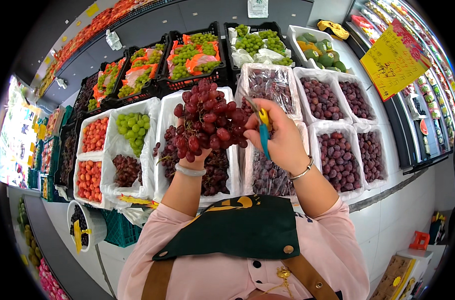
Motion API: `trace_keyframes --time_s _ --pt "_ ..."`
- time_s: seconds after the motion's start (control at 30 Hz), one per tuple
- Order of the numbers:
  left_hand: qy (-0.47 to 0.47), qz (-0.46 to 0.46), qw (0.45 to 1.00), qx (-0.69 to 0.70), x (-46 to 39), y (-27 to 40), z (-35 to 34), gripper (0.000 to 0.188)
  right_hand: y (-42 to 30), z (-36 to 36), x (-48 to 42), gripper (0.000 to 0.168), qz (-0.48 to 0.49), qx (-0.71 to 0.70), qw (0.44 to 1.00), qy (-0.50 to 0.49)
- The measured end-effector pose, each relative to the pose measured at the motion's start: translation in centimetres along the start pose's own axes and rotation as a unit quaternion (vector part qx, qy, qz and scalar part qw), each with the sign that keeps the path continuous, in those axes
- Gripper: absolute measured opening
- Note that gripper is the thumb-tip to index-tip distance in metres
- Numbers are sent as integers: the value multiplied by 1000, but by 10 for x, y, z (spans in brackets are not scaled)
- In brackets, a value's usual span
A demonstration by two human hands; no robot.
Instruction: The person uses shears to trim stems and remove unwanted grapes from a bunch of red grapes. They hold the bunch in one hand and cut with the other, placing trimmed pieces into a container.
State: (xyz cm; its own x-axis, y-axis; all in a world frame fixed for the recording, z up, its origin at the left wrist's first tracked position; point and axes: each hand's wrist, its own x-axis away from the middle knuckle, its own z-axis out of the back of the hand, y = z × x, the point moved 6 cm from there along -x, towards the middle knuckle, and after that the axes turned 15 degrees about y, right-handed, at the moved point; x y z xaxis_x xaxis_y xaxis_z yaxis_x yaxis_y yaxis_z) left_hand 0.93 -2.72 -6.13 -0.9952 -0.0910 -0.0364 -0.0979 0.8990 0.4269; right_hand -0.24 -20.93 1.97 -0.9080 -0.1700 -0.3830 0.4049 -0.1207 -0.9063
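Observation:
A large bunch of red grapes rests in my left hand, which supports it from below; most of that hand is hidden behind the fruit. My right hand grips small scissors with yellow and teal handles. Its thumb and fingertips are at the right side of the bunch. The scissor blades point up and away, beside the grapes. Below the bunch stands a white foam box lined with plastic, holding more dark red grapes.
To the left, a lined box holds green grapes; orange-red fruit lies beyond it. Purple plums fill foam boxes on the right, some film-wrapped. Black crates of green grapes stand behind. A yellow price sign hangs at upper right.

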Motion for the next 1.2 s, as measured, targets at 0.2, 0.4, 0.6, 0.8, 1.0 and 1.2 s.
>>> trace_keyframes --time_s 0.2,0.4,0.6,0.8,1.0,1.2 --pt "-77 26 996 46 10 2 -11 45 9 8 12 50 -33 -75 996 23" --pt "23 212 851 480 11 -4 -17 49 35 -2 18 55 -99 -165 980 47" --pt "-94 62 987 114 8 1 -19 52 46 -28 22 45 -230 -255 939 -24" --pt "-41 58 991 110 3 1 -14 52 56 -30 23 36 -306 -376 874 -26" --pt "-2 108 978 177 4 -3 -9 50 59 -25 20 35 -336 -436 835 -22" --pt "-16 106 975 192 2 -2 -13 48 69 -20 18 36 -350 -439 827 17"
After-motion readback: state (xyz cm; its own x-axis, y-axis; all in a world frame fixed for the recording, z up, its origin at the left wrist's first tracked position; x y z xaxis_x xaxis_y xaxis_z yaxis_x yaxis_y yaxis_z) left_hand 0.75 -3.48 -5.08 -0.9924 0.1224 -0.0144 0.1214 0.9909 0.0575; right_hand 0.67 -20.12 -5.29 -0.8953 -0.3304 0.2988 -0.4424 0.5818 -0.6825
